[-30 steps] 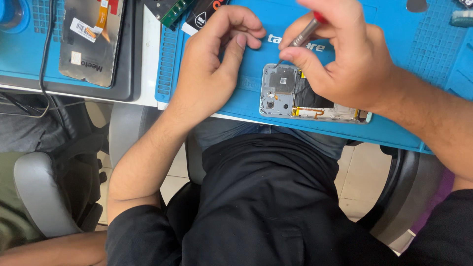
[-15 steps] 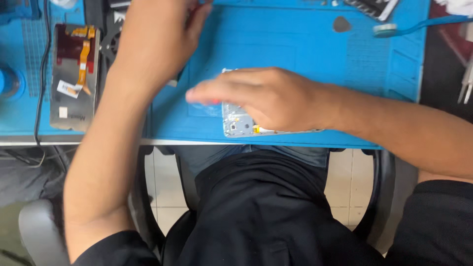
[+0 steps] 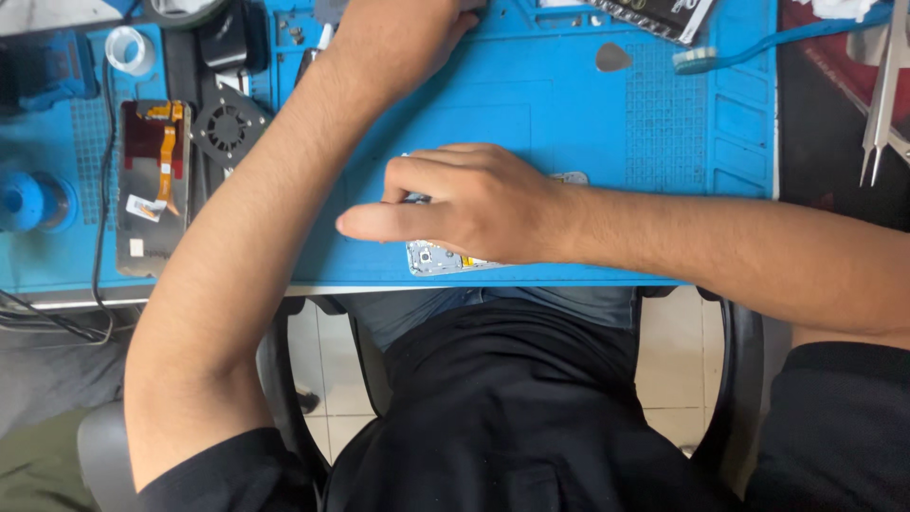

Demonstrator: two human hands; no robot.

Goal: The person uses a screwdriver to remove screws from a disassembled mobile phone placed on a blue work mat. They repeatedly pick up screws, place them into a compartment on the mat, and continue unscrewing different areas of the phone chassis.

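Hands are kept over a blue work mat (image 3: 588,123): the right hand (image 3: 474,204) is laid flat on an opened phone (image 3: 438,258) near the bottom middle of the frame, fingers half curled and one finger pointing left, likely so the phone is kept from sliding. The left hand (image 3: 398,33) is stretched to the top edge, where its fingers are cut off, so its grip cannot be told. A loose screen part (image 3: 152,185) is set aside at the left, and tweezers (image 3: 886,90) at the right.

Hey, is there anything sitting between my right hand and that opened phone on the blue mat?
Nothing visible. The right hand lies directly on top of the opened phone, covering most of it. The left hand is far off, up at the mat's top edge.
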